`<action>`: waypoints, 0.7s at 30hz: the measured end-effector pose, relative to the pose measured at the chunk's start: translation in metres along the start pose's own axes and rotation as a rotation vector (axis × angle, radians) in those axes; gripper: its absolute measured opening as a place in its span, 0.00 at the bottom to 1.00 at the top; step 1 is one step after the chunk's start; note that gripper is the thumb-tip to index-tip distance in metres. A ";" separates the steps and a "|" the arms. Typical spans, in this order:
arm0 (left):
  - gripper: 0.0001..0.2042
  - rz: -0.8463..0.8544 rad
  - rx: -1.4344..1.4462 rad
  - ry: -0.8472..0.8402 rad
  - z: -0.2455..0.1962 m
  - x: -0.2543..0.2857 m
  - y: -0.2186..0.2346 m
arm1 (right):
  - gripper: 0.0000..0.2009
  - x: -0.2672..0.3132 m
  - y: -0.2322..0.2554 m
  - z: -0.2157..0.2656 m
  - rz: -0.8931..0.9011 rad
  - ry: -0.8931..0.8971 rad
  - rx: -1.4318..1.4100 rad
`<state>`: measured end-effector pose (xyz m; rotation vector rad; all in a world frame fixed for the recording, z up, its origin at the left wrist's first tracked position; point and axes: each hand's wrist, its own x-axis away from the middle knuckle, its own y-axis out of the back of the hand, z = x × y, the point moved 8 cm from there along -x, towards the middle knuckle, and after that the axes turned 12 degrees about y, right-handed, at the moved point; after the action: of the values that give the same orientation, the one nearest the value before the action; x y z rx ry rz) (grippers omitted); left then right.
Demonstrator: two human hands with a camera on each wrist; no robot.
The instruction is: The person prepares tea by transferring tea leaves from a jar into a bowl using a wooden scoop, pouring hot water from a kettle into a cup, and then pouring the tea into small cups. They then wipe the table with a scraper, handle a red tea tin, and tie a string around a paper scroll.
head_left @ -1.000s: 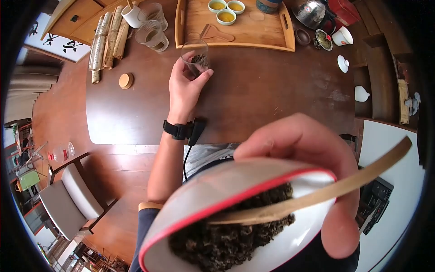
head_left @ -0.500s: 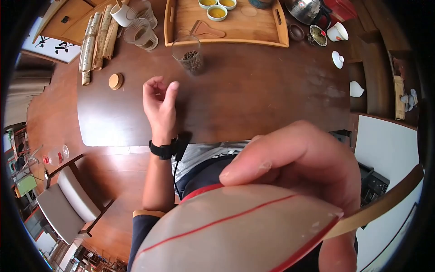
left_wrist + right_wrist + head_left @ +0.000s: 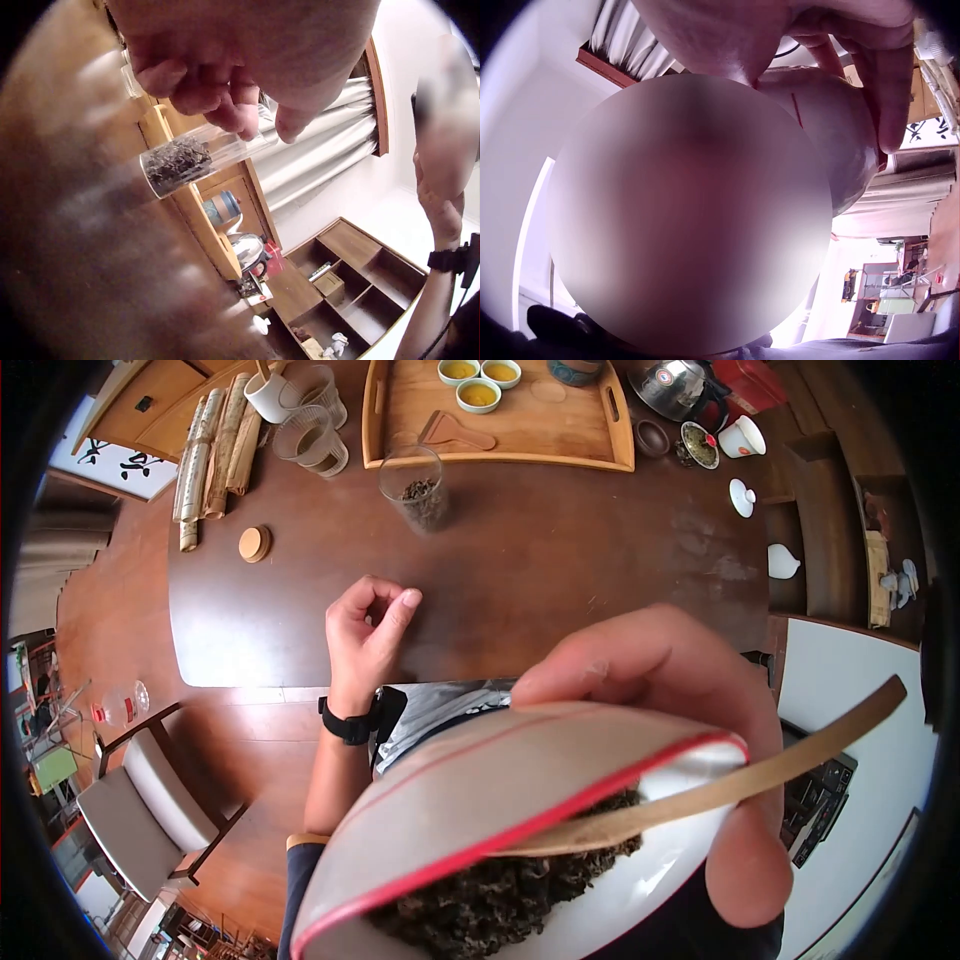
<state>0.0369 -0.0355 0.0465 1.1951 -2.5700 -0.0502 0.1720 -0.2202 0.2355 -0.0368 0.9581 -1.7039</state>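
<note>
My right hand (image 3: 665,670) holds a white tea bowl (image 3: 470,780) with a red rim close to the head camera, tilted with its mouth partly facing me. Dark dried tea leaves (image 3: 490,905) lie inside, and a thin bamboo tea scoop (image 3: 770,775) sticks out past the rim. Near the table's front edge, my left hand (image 3: 365,635) has loosely curled fingers and nothing in them. Farther in stands a clear glass (image 3: 412,485) with tea leaves at its bottom; the left wrist view shows those leaves (image 3: 178,163) too. In the right wrist view the bowl (image 3: 840,135) is partly hidden by a blur.
A wooden tray (image 3: 570,445) at the back bears small cups of yellow tea (image 3: 478,397) and a wooden tea strainer (image 3: 455,430). Rolled scrolls (image 3: 205,450), ribbed glasses (image 3: 310,445) and a round wooden lid (image 3: 255,543) are left. A kettle (image 3: 675,390) and white lid (image 3: 742,498) stand right.
My left hand has let go of the glass and drawn back toward the table's front edge. The bowl tipped so its outside hid the leaves, then tilted back to show them.
</note>
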 end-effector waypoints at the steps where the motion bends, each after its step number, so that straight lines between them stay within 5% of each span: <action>1: 0.10 0.036 0.011 0.005 -0.003 0.003 -0.003 | 0.64 0.001 0.002 0.000 0.023 -0.005 -0.007; 6: 0.07 0.116 -0.020 -0.004 -0.015 0.008 -0.008 | 0.63 -0.006 -0.007 0.003 -0.048 0.014 -0.115; 9: 0.07 0.146 0.020 0.093 0.003 0.005 -0.007 | 0.53 -0.014 -0.011 0.011 -0.092 -0.451 0.102; 14: 0.06 0.252 0.119 0.110 0.007 0.008 -0.007 | 0.58 -0.010 0.009 -0.006 -0.336 -0.534 0.118; 17: 0.06 0.309 0.244 0.251 -0.006 0.019 -0.010 | 0.44 -0.005 0.036 -0.007 -0.305 -0.538 0.311; 21: 0.23 0.425 0.303 0.116 -0.031 0.025 -0.012 | 0.26 0.022 0.075 -0.028 -0.323 -0.408 0.266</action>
<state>0.0393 -0.0586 0.0803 0.6866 -2.7311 0.5012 0.2103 -0.2255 0.1621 -0.3657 0.4331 -2.0066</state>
